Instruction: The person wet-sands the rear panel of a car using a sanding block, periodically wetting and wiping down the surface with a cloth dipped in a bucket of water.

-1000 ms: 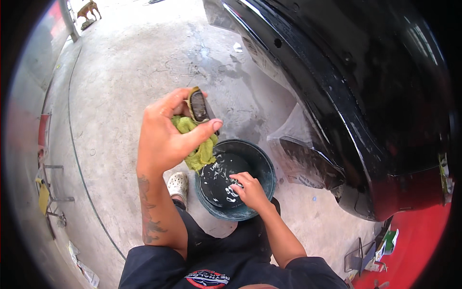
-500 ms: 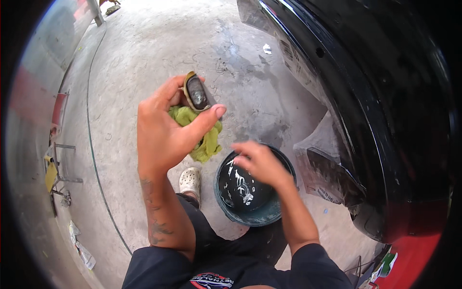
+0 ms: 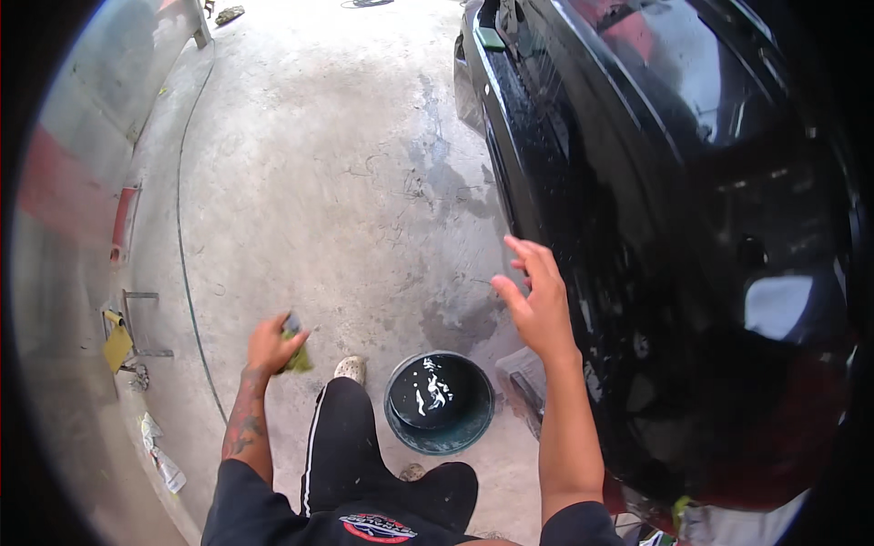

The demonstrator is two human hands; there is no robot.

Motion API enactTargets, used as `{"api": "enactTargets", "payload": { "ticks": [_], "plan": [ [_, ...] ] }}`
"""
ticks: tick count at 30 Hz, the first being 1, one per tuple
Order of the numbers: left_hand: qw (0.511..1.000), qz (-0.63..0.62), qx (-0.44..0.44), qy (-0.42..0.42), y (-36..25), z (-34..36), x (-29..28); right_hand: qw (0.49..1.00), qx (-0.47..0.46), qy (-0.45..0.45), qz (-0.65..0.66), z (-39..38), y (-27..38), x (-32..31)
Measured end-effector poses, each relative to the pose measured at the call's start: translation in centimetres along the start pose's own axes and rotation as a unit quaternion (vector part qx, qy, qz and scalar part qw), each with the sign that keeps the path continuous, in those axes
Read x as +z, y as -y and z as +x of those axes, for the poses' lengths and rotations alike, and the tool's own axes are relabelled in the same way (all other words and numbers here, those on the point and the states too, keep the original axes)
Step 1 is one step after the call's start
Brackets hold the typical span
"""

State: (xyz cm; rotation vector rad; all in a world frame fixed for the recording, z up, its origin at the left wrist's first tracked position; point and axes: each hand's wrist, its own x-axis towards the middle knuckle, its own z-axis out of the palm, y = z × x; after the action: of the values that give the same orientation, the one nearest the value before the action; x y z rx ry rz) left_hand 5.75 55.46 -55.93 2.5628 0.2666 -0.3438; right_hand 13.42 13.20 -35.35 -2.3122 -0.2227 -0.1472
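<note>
Your left hand (image 3: 271, 344) has dropped low beside your knee, fingers closed around the green cloth (image 3: 297, 357) and a small dark object. Your right hand (image 3: 537, 305) has left the dark bucket (image 3: 440, 402) and now hangs spread wide, holding nothing, close to the black car (image 3: 674, 237). Bare concrete floor (image 3: 319, 182) lies open ahead and to your left.

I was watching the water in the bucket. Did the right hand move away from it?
Yes. The right hand was down in the bucket before; now it is lifted up out of it, open, beside the black car.
</note>
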Motion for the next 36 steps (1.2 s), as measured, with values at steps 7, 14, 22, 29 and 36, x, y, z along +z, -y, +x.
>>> {"api": "enactTargets", "payload": {
  "ticks": [7, 14, 22, 29, 36],
  "plan": [
    [0.917, 0.093, -0.228, 0.314, 10.1, -10.0, -4.8, 0.984, -0.035, -0.008, -0.177, 24.4, -3.7, 2.1],
    [0.833, 0.097, -0.333, 0.431, 10.5, -10.6, -8.1, 0.902, 0.03, -0.008, -0.431, 50.1, -12.6, 6.7],
    [0.843, 0.049, -0.378, 0.381, 11.5, -9.5, -8.4, 0.82, 0.089, -0.02, -0.564, 57.2, -16.2, 8.7],
    [0.945, 0.03, -0.174, 0.274, 12.4, -3.4, -5.1, 0.961, -0.161, -0.097, -0.205, 41.9, -10.7, 10.9],
    [0.964, -0.13, -0.082, 0.216, 4.7, -2.6, -2.5, 0.997, 0.006, 0.034, -0.074, 1.7, 4.9, 0.4]
  ]
}}
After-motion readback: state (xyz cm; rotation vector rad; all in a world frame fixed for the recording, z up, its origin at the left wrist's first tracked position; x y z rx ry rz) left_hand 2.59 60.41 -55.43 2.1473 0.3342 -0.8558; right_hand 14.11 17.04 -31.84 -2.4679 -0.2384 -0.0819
